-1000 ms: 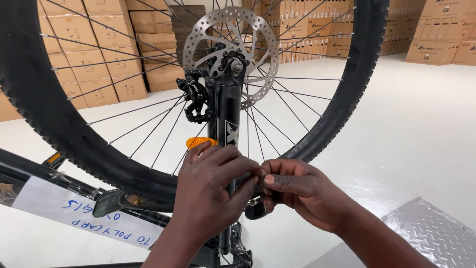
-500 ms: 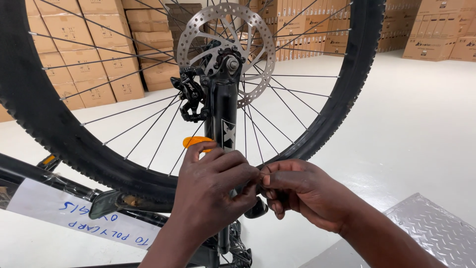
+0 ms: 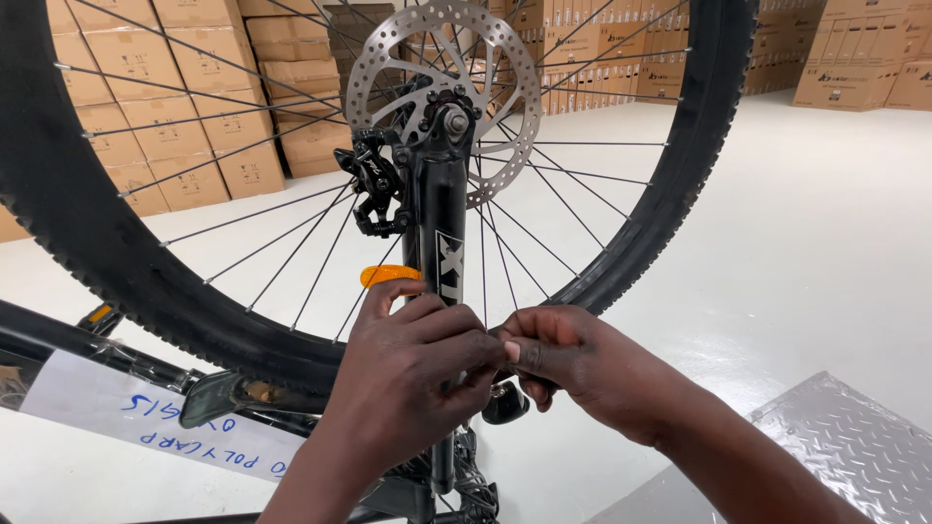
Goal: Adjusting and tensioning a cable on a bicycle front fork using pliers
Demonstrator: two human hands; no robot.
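A bicycle stands upside down, its black knobby wheel (image 3: 116, 262) filling the view. A silver disc brake rotor (image 3: 495, 58) and a black brake caliper (image 3: 374, 189) sit at the top of the black fork leg (image 3: 445, 243). My left hand (image 3: 413, 369) wraps around the fork leg lower down. My right hand (image 3: 573, 364) meets it from the right, fingertips pinched together against the leg; what they pinch is hidden. An orange spoke reflector (image 3: 386, 275) shows just above my left hand.
A black frame tube (image 3: 58, 340) with a white handwritten label (image 3: 126, 417) runs along the lower left. A silver tread-plate platform (image 3: 845, 456) lies at the lower right. Stacks of cardboard boxes (image 3: 233, 116) line the back of the white floor.
The view has drifted slightly, so the wheel and fork sit a little further left. My hands stay together on the fork leg, the fingers shifting only slightly.
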